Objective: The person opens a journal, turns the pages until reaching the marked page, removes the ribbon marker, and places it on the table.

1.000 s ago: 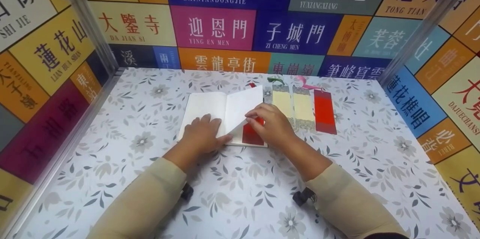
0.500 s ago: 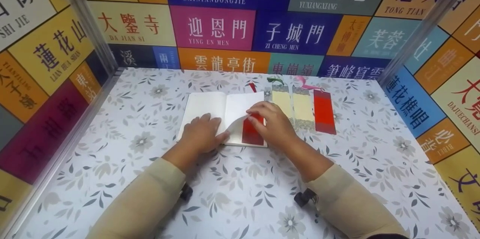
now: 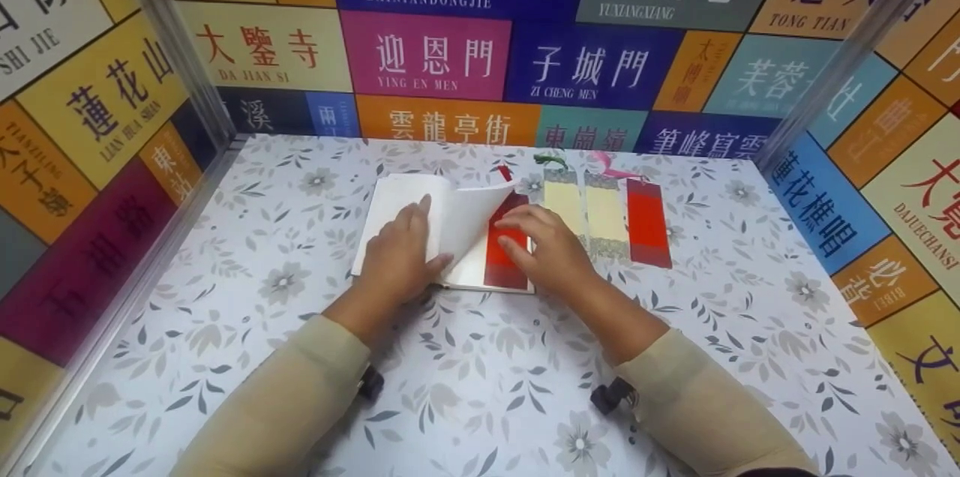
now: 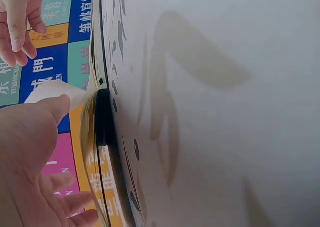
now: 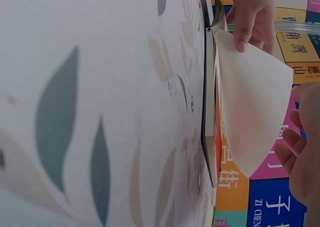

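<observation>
A notebook (image 3: 386,201) lies open on the table, and one or more of its pages (image 3: 472,211) stand raised and curved near the spine. Under them, a red bookmark (image 3: 504,268) lies on the right-hand side, its red tip showing at the top. My left hand (image 3: 401,248) rests on the left page with fingers extended, its thumb near the spine. My right hand (image 3: 551,248) hovers over the notebook's right edge, fingers loosely bent. In the right wrist view the raised page (image 5: 255,102) stands beside the right hand (image 5: 305,142), whose fingers do not pinch it.
Right of the notebook lie a cream bookmark (image 3: 562,207) with a green ribbon, another cream bookmark (image 3: 606,213) with a pink ribbon, and a red bookmark (image 3: 649,222). Sign-covered panels (image 3: 442,57) enclose the flower-patterned table (image 3: 480,387) at the back and sides.
My right fingers have let go of the page they pinched. Pages have swung up and leftward, uncovering more of the red bookmark. My left hand has shifted slightly left, its fingers straighter.
</observation>
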